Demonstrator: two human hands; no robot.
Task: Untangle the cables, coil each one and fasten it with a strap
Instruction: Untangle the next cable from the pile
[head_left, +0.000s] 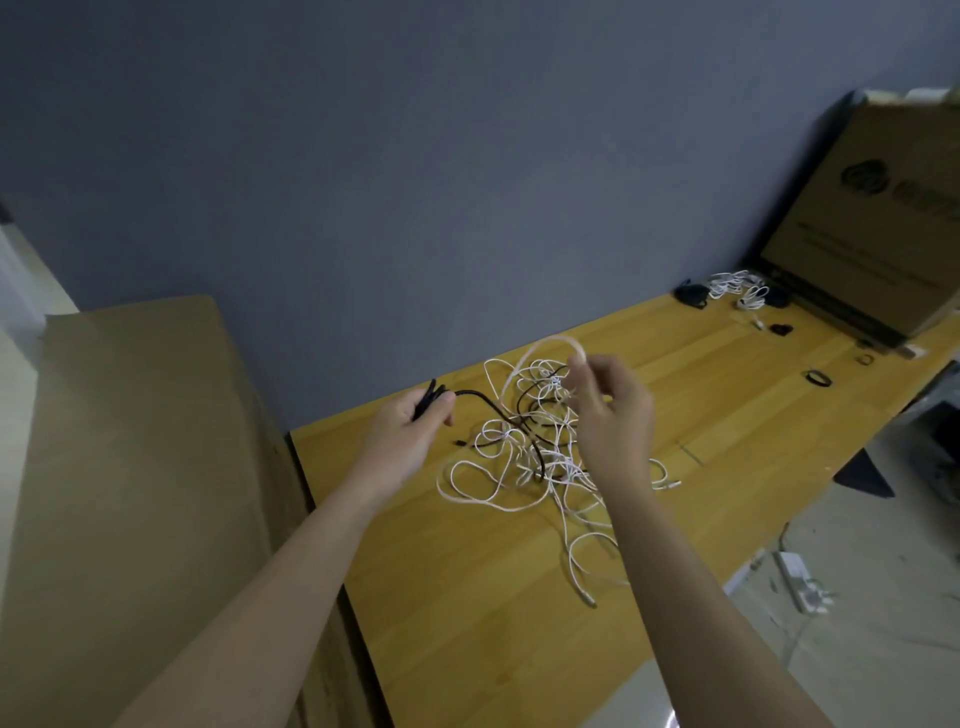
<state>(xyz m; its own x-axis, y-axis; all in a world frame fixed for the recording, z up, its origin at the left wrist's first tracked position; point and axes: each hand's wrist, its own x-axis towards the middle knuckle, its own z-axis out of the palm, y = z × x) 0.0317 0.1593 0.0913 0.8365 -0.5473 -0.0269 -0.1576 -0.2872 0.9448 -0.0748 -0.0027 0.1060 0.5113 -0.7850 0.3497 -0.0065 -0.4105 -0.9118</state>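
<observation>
**A:** While the left hand is gripping a few gathered turns of the black cable, where is the rest of it lying?

**B:** It is trailing off to the right, from the fist down into the tangle on the wooden table. So its free length is running roughly left to right, then looping back inside the pile among the white cables.

**A:** And the right hand?

**B:** It is pinching a white loop between thumb and fingertips and holding it up above the heap — the loop is arching up and to the left.

**A:** How are these going to handle?

**B:** Light and limp, I'd judge. The white ones are looking thin and springy, holding small curls, so they are likely snagging on each other. The black one is looking thicker and a bit stiffer. I'd be taking hold near a plug end and feeding it back through, not tugging mid-length — that would probably be tightening the knots.

**A:** Anything finished yet?

**B:** Some small bundles are sitting at the far end of the table near a cardboard box, well apart from the tangle, with what may be black straps lying nearby.
</observation>
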